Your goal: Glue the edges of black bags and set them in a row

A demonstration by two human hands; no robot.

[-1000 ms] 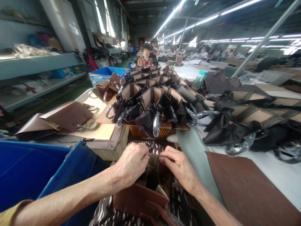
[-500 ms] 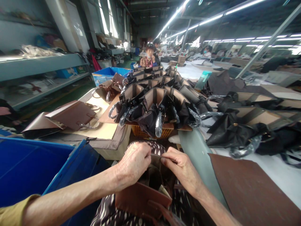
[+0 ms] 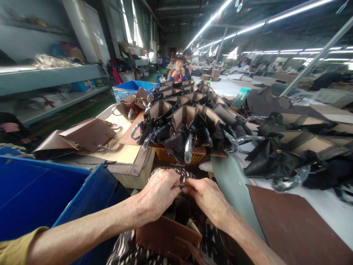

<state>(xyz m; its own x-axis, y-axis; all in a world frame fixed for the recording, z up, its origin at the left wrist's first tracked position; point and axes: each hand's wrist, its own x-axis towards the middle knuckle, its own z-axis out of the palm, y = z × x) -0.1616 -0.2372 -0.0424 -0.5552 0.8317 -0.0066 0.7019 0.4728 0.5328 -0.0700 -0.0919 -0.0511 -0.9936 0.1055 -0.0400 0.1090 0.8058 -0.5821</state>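
A brown handbag (image 3: pixel 168 235) rests open on my lap, over patterned cloth (image 3: pixel 124 244). My left hand (image 3: pixel 161 193) pinches the bag's far top edge, fingers closed. Close beside it, my right hand (image 3: pixel 205 197) grips the same edge between thumb and fingers. Only a short strip of that edge shows between the two hands. Below them the bag's dark inside is partly visible, and its near brown panel with a strap faces me. My wrists hide much of the bag's sides.
Black handbags (image 3: pixel 184 117) with plastic-wrapped handles crowd the table ahead, above an orange crate (image 3: pixel 168 156). More black bags (image 3: pixel 292 154) and a brown sheet (image 3: pixel 298 221) lie right. A blue bin (image 3: pixel 41 191) stands left, near a brown bag (image 3: pixel 88 134). A person (image 3: pixel 178 70) sits beyond.
My right hand has slid left along the bag's edge, closer to my left hand. The view has shifted slightly. The person ahead has raised their hands toward the face.
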